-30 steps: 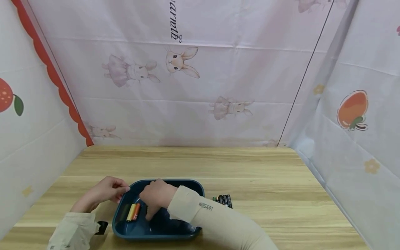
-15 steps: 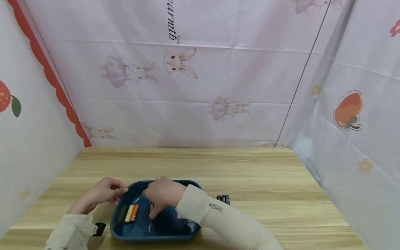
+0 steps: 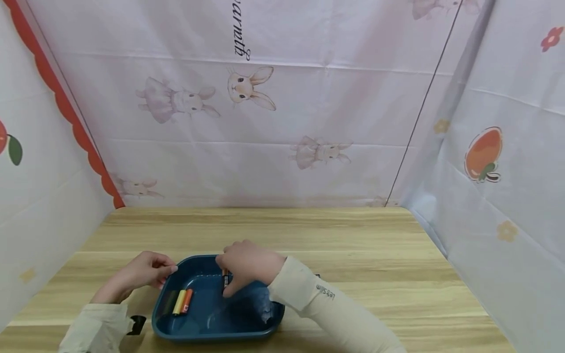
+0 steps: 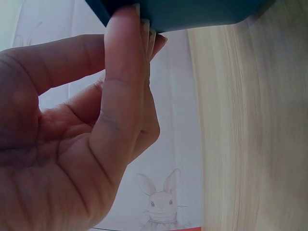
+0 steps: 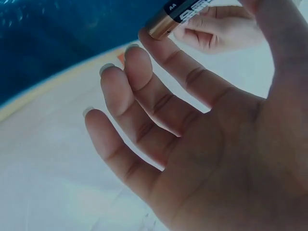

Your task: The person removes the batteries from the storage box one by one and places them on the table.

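Note:
My left hand (image 3: 147, 270) pinches the left rim of a dark blue plastic tray (image 3: 212, 336); the left wrist view shows its thumb and fingers (image 4: 122, 62) at the tray's edge (image 4: 202, 14). Over the tray's far middle, my right hand (image 3: 249, 264) holds an AA battery (image 5: 179, 15) with a copper-coloured end and dark body, between index finger and thumb. The same battery (image 3: 225, 280) shows upright-on in the head view. At the tray's left lie a yellow battery (image 3: 179, 302) and an orange battery (image 3: 187, 301), side by side. A dark shape beside them is unclear.
The tray stands on a wood-grain table (image 3: 353, 245). Right of it, a dark battery end (image 3: 318, 276) peeks out behind my right sleeve (image 3: 326, 304). Printed cloth walls (image 3: 282, 171) enclose the table at the back and sides.
My right hand has moved right and slightly away from me, carrying the battery. Its sleeve now covers most of the batteries right of the tray. My left hand keeps its hold on the rim.

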Tool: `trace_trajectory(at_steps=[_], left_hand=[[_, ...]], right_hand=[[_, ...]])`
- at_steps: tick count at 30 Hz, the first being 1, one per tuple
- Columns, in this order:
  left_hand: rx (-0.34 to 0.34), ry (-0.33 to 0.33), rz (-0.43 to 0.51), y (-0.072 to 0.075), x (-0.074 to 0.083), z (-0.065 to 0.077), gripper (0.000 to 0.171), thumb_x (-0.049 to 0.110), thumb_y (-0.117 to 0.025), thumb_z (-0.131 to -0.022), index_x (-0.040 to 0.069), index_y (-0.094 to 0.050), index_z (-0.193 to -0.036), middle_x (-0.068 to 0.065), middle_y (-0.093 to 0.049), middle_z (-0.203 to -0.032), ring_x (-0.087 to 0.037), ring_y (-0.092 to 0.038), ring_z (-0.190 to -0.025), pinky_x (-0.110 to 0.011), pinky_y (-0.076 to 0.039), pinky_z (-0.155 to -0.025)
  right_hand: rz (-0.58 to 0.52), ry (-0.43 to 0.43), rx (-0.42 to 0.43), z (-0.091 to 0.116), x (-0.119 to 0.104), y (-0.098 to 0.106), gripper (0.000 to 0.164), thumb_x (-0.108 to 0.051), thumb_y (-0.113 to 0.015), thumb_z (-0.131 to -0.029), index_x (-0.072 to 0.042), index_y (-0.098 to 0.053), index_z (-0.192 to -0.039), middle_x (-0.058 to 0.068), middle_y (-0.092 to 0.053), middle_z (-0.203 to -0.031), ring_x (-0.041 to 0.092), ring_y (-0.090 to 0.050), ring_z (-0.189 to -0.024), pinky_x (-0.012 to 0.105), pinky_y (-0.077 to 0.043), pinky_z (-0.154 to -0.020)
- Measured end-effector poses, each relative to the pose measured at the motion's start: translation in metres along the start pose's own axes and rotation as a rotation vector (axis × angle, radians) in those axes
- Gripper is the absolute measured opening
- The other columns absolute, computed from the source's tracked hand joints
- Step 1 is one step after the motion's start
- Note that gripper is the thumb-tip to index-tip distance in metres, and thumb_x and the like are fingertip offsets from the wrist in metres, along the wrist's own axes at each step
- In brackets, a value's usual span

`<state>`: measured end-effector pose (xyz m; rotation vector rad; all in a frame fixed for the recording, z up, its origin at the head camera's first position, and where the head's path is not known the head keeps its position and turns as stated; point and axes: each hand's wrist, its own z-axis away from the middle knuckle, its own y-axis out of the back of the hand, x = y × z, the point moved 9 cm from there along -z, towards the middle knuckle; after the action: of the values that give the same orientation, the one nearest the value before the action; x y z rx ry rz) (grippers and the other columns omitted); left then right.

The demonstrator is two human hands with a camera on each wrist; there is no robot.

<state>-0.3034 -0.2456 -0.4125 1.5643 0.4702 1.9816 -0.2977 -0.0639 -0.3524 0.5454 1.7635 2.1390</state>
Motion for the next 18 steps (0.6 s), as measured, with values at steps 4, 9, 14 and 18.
trace_trajectory(at_steps=[4,9,14,18], left_hand=[[-0.001,-0.002,0.000,0.000,0.000,0.000,0.016,0.009,-0.057,-0.097,-0.003,-0.068,-0.098,-0.006,-0.061,-0.074,-0.018,-0.060,-0.065,-0.036,-0.057,-0.063],[0.000,0.000,0.000,0.001,0.000,0.000,0.017,0.010,-0.056,-0.097,-0.003,-0.068,-0.098,-0.006,-0.061,-0.074,-0.018,-0.060,-0.065,-0.036,-0.057,-0.063],[-0.006,0.000,0.005,0.000,0.000,0.000,0.018,0.010,-0.056,-0.097,-0.003,-0.067,-0.099,-0.006,-0.061,-0.074,-0.018,-0.060,-0.066,-0.035,-0.057,-0.063],[-0.007,0.007,0.012,0.000,-0.001,0.000,0.017,0.010,-0.056,-0.097,-0.003,-0.067,-0.098,-0.006,-0.060,-0.075,-0.018,-0.060,-0.066,-0.035,-0.057,-0.063]], right_hand=[[0.005,-0.016,0.035,0.009,0.009,0.005,0.038,-0.053,-0.074,-0.078,-0.025,-0.064,-0.101,-0.013,-0.057,-0.089,0.002,-0.050,-0.076,0.017,-0.043,-0.064],[-0.024,-0.032,0.060,0.021,0.020,0.010,0.037,-0.053,-0.075,-0.077,-0.025,-0.064,-0.100,-0.012,-0.058,-0.090,0.003,-0.051,-0.077,0.017,-0.044,-0.066],[-0.052,-0.058,0.067,0.032,0.031,0.011,0.035,-0.053,-0.075,-0.077,-0.026,-0.064,-0.098,-0.012,-0.058,-0.089,0.003,-0.050,-0.076,0.018,-0.044,-0.069],[-0.066,-0.078,0.072,0.039,0.041,0.008,0.035,-0.052,-0.075,-0.077,-0.026,-0.064,-0.098,-0.012,-0.056,-0.087,0.004,-0.050,-0.076,0.020,-0.044,-0.070]])
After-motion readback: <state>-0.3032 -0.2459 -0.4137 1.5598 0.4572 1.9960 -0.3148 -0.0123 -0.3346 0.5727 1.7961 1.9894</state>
